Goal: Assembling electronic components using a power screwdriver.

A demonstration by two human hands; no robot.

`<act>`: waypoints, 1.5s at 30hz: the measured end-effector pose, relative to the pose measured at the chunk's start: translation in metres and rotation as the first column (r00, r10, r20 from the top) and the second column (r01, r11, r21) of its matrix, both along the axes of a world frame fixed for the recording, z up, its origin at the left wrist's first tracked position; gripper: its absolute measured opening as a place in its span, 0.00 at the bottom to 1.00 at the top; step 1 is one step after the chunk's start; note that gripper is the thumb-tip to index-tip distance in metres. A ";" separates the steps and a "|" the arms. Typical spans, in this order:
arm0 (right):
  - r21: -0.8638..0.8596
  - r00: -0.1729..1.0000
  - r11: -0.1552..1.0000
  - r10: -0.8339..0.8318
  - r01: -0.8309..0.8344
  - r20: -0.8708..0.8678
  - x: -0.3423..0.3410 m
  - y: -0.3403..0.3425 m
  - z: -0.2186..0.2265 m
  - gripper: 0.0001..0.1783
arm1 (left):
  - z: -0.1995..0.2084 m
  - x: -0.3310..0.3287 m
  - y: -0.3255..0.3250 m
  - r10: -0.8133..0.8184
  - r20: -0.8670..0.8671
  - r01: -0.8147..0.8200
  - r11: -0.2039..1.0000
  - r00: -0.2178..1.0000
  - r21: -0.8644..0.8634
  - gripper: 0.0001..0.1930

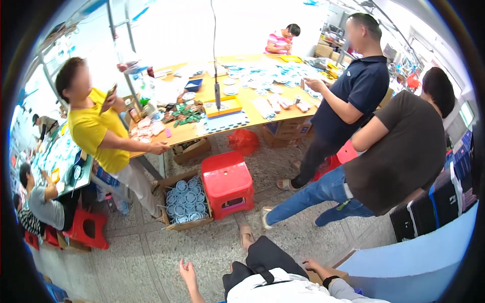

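Down at the lower edge, right hand (312,265): fingers loosely apart, nothing visible in them, just beside some brown cardboard (341,274); touching or not, I can't tell.
Out left, left hand (187,274): raised above the floor (136,252), fingers partly spread, nothing in the grip.
Floor ahead, open carton (188,223): and it's packed, pale blue discs (188,199) heaped near the rim; probably set low to spare room above.
Red stool (227,178): upright, just beside the carton, likely a seat for the worktop (182,133).
Yellow tray (233,99): on the worktop, its raised rim presumably there to corral small pieces; contents too small to name.
Dark blue tray (193,85): farther back, contents unclear.
Red bag (243,141): under the worktop, contents hidden.
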State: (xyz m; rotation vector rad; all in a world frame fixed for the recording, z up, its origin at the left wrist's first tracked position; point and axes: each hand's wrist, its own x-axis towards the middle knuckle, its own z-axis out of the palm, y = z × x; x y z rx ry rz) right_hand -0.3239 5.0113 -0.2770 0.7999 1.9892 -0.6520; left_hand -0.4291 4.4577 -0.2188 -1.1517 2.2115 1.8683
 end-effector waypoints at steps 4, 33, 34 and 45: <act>0.038 0.999 0.999 0.023 -0.024 0.025 -0.018 0.002 -0.022 0.30 | 0.012 -0.064 0.022 -0.042 -0.061 0.045 0.998 0.997 0.047 0.25; 0.019 0.755 0.756 -0.654 0.654 0.058 -0.162 0.021 -0.027 0.14 | 0.070 -0.504 0.144 -0.668 -0.041 0.618 0.708 0.743 -0.343 0.19; 0.071 0.828 0.836 -0.549 0.544 0.111 -0.196 0.000 0.039 0.17 | 0.073 -0.500 0.134 -0.634 -0.025 0.586 0.729 0.773 -0.354 0.19; -0.407 0.389 0.404 -0.913 0.819 -0.122 -0.137 0.029 -0.189 0.11 | 0.049 -0.599 0.226 -0.669 -0.137 0.634 0.739 0.730 -0.230 0.18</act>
